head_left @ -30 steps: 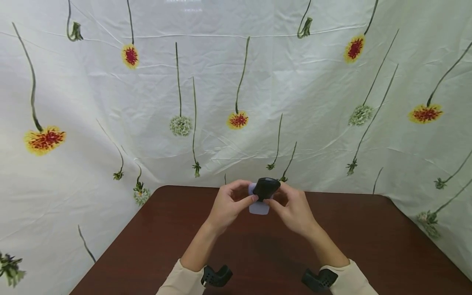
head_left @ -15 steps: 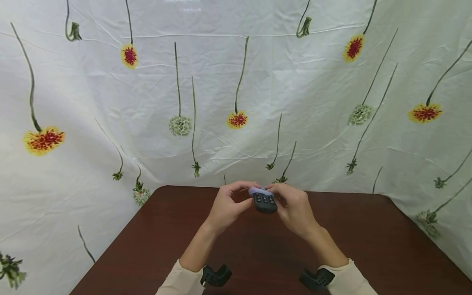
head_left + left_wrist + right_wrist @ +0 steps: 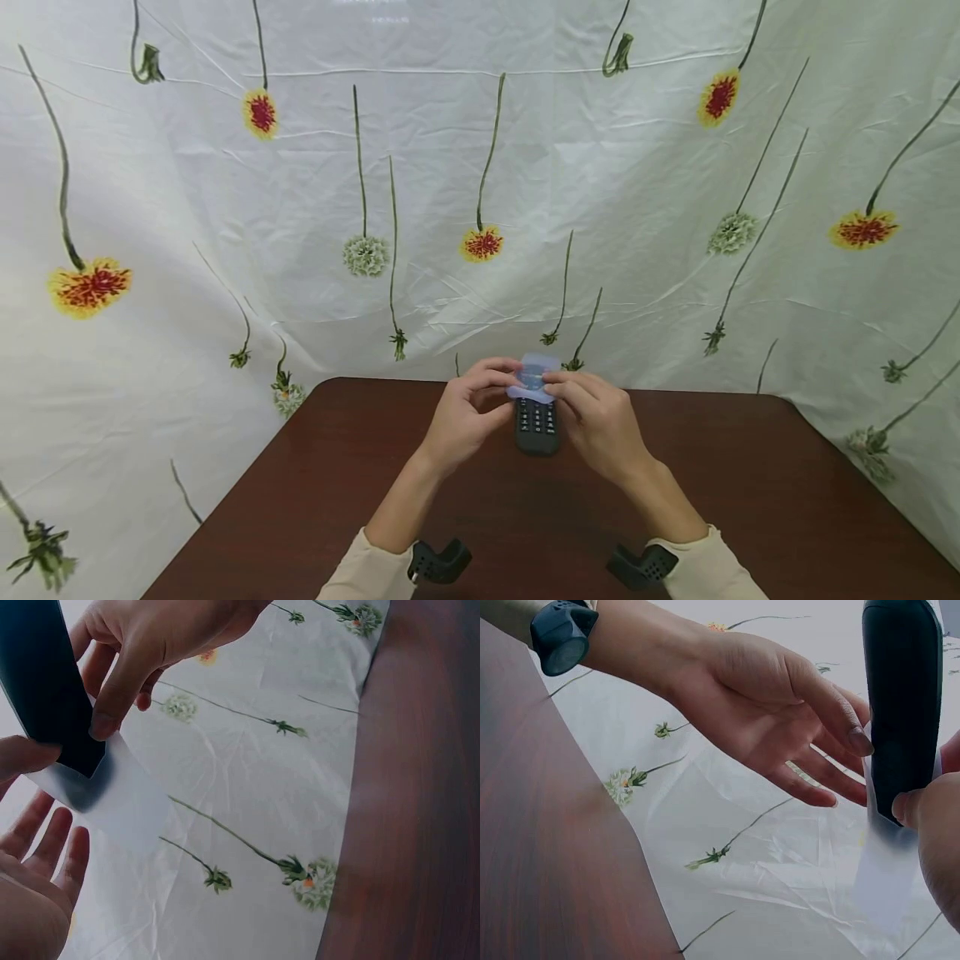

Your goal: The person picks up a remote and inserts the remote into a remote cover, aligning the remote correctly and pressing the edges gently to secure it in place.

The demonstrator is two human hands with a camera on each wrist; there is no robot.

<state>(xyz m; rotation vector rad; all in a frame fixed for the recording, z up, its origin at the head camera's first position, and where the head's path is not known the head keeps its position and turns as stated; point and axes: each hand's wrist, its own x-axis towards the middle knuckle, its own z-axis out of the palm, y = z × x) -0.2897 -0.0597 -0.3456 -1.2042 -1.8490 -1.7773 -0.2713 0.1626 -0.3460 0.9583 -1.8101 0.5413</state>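
A black remote control [image 3: 537, 432] is held up between both hands, its keypad facing the head camera and its lower end pointing down. A translucent pale lilac sleeve [image 3: 536, 363] covers or wraps its upper end; how far it goes in is hidden by fingers. My left hand [image 3: 467, 408] pinches the left side where sleeve and remote meet. Opposite it, my right hand [image 3: 606, 421] pinches the right side, fingertips on the sleeve. In the left wrist view the smooth dark back of the remote [image 3: 46, 682] shows, with the sleeve [image 3: 131, 806] extending beyond it.
A dark reddish-brown table [image 3: 360, 483] lies beneath the hands. Behind and around it hangs a white cloth [image 3: 637, 208] printed with flowers. Black wrist cameras [image 3: 439, 562] sit at the cuffs of both light sleeves.
The remote has been turned over: its dark end pointed up a second ago, and now its keypad end hangs down. The lilac sleeve has swung up above it. Both arms stay nearly in place.
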